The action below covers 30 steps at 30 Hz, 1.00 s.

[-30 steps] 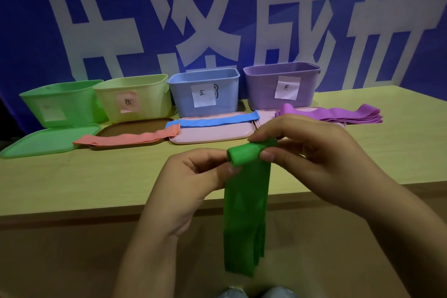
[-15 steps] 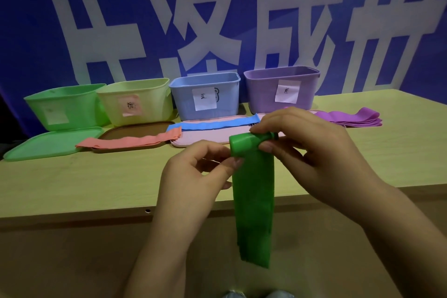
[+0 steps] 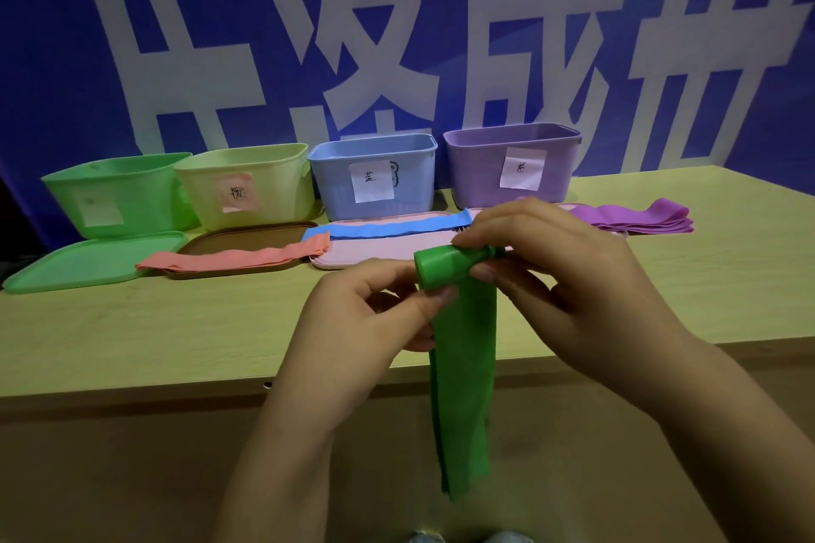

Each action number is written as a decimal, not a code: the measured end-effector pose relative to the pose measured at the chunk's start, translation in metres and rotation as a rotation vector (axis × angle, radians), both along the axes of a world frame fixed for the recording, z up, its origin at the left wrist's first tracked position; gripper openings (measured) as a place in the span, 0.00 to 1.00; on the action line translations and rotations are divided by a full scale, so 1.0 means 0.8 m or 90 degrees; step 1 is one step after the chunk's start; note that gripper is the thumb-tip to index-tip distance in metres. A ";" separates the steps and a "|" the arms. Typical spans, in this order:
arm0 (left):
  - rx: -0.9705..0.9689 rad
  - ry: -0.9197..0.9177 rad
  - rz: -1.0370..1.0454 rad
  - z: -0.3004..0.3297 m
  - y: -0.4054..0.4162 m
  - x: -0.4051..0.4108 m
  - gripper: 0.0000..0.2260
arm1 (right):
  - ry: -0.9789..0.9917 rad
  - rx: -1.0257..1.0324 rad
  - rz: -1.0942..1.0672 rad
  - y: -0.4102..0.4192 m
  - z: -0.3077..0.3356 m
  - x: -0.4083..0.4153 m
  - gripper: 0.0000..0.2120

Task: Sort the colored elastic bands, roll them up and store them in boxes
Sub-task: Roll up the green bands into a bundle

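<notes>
1. Hands meet in front of the table's near edge, both closed on one green band.
2. Left hand pinches the near-left end of the rolled part between thumb and fingers, just below the roll's open end.
3. Right hand wraps over the roll from the far-right side, fingertips on top and thumb underneath, closed on it.
4. Below the grip, the unrolled length of the green band hangs straight down past the table edge, loose at its lower end.
5. Beyond the grip, a blue band lies flat across a pink lid; a purple band lies folded to the far right of the grip.
6. Left of the grip and farther back, a salmon band lies over a brown lid, with a green lid beyond it.
7. Farthest from the grip, four open boxes stand in a row against a blue banner: green box, yellow box, blue box and purple box, each with a paper label.
</notes>
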<state>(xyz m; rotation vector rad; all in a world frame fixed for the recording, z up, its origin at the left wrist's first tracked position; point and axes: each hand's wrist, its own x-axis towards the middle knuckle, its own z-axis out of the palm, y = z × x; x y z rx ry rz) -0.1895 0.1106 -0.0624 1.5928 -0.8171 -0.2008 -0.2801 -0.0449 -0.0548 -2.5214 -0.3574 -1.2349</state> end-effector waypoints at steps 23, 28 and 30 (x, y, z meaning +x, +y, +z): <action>-0.057 0.029 -0.054 -0.004 -0.014 -0.007 0.09 | -0.054 0.050 -0.003 -0.002 -0.008 -0.003 0.12; -0.014 0.060 -0.075 -0.003 -0.013 -0.009 0.09 | -0.063 0.045 -0.017 0.000 -0.013 -0.001 0.11; 0.001 0.054 -0.072 -0.003 -0.014 -0.010 0.08 | -0.095 0.028 -0.062 0.003 -0.017 -0.001 0.11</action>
